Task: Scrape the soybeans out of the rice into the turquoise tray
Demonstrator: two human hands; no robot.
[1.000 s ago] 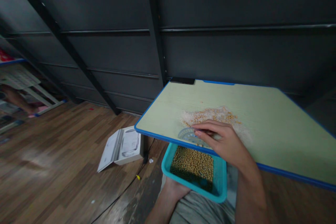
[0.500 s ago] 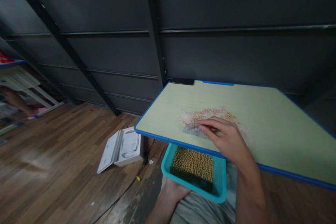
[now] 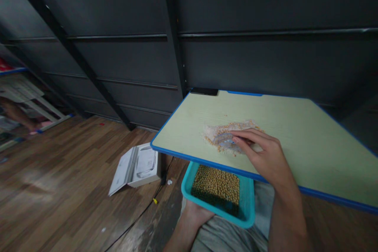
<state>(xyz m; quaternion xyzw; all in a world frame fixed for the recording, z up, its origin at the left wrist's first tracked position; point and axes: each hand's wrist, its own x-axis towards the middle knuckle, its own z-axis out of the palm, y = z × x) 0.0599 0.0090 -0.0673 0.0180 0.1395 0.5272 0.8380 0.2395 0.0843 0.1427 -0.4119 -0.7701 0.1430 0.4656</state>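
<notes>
My right hand [image 3: 264,149] is over the table [image 3: 295,126], thumb and fingers closed on a clear plastic protractor [image 3: 223,139] with a curved edge. The protractor touches a spread of pale grains [image 3: 210,130] mixed with yellow-brown beans [image 3: 228,126]. Below the table's front edge, my left hand [image 3: 198,212] grips a teal plastic basket [image 3: 249,204] by its near left side. Its fingers are mostly hidden beneath the basket. A layer of round tan beans [image 3: 217,183] lies inside, partly in shadow.
A black phone-like slab [image 3: 204,91] lies at the table's back left corner, against the dark panelled wall [image 3: 132,59]. On the wooden floor are an opened white box [image 3: 144,163] and a black cable [image 3: 138,218]. Another person's arm [image 3: 17,114] shows at far left.
My right hand has moved slightly right and back with the protractor, away from the table's front edge. Beans and grains now show where the protractor was. My left hand and basket stay put.
</notes>
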